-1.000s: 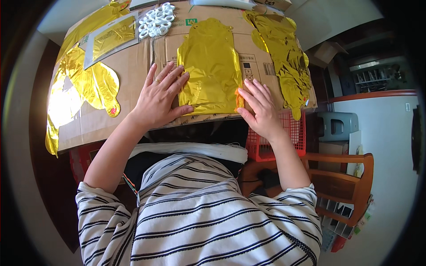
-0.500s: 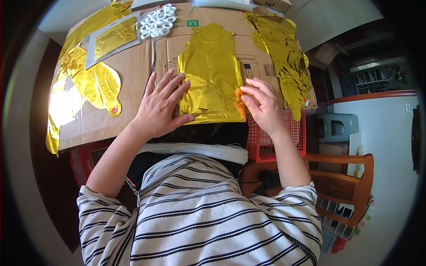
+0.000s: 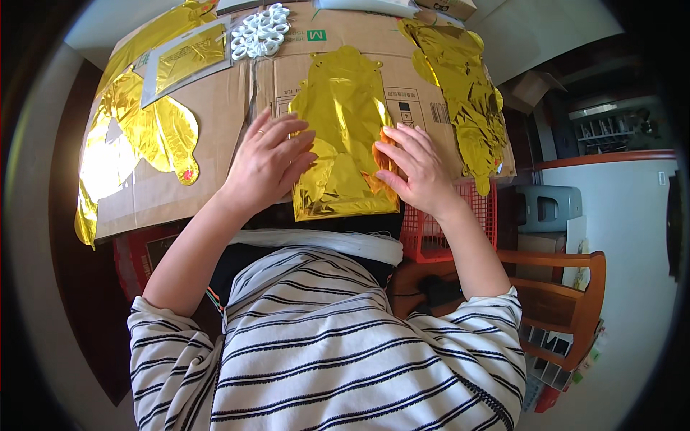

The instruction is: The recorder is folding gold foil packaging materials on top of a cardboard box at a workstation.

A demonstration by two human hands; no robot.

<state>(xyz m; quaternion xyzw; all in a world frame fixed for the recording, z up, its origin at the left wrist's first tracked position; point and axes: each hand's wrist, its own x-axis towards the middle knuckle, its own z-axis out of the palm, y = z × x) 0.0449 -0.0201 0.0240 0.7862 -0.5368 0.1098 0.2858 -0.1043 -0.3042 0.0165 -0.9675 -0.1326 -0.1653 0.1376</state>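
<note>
Head view: smooth, shiny gold foil sheet with lobed far end (image 3: 341, 108) lies flat on brown printed-cardboard worktop (image 3: 215, 144), near edge overhanging the front. Left hand (image 3: 267, 169), fingers loosely bent, at its left edge; grip can't be told. Right hand (image 3: 422, 172), fingers curved, touches crumpled orange film strip (image 3: 378, 155) along the right edge; pinch unclear. Crinkled gold foil piece (image 3: 471, 100) right, white ring cluster (image 3: 260, 32) far left, red lattice plastic basket (image 3: 478, 223) below.
</note>
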